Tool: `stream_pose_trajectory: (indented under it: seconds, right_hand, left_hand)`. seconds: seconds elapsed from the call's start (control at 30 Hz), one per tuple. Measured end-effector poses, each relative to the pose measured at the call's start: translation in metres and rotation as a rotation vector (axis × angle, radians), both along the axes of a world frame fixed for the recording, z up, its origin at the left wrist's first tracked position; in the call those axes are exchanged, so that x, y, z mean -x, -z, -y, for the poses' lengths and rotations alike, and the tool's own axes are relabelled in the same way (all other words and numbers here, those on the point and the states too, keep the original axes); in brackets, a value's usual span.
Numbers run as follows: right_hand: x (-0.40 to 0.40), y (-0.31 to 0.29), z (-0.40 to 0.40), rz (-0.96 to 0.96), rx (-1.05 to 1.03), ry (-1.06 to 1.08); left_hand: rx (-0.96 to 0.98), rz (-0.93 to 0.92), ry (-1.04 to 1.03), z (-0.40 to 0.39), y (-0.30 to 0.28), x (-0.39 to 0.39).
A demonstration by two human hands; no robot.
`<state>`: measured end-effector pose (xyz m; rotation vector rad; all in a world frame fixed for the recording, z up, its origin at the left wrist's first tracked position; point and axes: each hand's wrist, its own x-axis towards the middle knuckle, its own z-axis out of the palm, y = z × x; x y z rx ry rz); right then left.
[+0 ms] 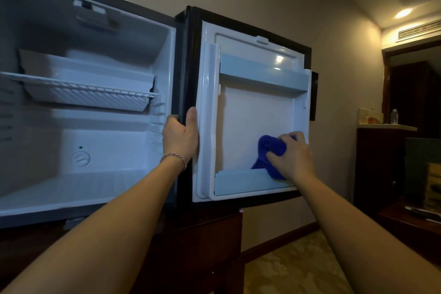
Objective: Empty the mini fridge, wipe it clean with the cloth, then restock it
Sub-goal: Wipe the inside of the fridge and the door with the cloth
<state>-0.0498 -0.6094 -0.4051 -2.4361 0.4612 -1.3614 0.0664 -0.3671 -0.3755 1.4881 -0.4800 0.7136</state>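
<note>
The mini fridge (pixel 100 141) stands open on the left, its white inside bare apart from a wire shelf (pixel 78 89). Its door (pixel 253 112) is swung wide to the right, inner side facing me. My left hand (pixel 180 137) grips the hinge-side edge of the door, thumb on the white gasket. My right hand (pixel 292 155) holds a bunched blue cloth (pixel 269 150) against the lower right of the door's inner panel, just above the bottom door rack (pixel 238 182).
The fridge sits on a dark wooden cabinet (pixel 202 246). To the right a dark counter (pixel 386 127) carries a bottle (pixel 395 116) and small items. A low dark table (pixel 410 222) stands at the far right. Patterned carpet (pixel 293 270) covers the floor below the door.
</note>
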Motion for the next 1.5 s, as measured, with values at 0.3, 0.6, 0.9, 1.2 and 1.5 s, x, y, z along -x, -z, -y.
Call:
stream_pose_trajectory:
  seconds: [0.3,0.6,0.9,1.2,1.5]
  right_hand:
    - [0.029,0.002,-0.017,-0.033,0.141,0.048]
    - [0.053,0.002,-0.036,-0.065,0.151,0.09]
    - [0.078,0.01,-0.04,0.115,0.269,0.103]
    - [0.118,-0.015,-0.011,0.22,0.292,0.319]
    - [0.117,-0.006,-0.008,0.17,0.316,0.362]
  left_hand:
    - [0.029,-0.011,0.038,-0.002,0.001,-0.003]
    - [-0.582,0.986,-0.437,0.009,0.055,0.067]
    - [-1.154,0.582,-0.35,0.037,0.052,0.099]
    - [-1.156,0.354,-0.21,0.08,0.037,0.11]
    - [-1.219,0.548,-0.28,0.077,0.044,0.107]
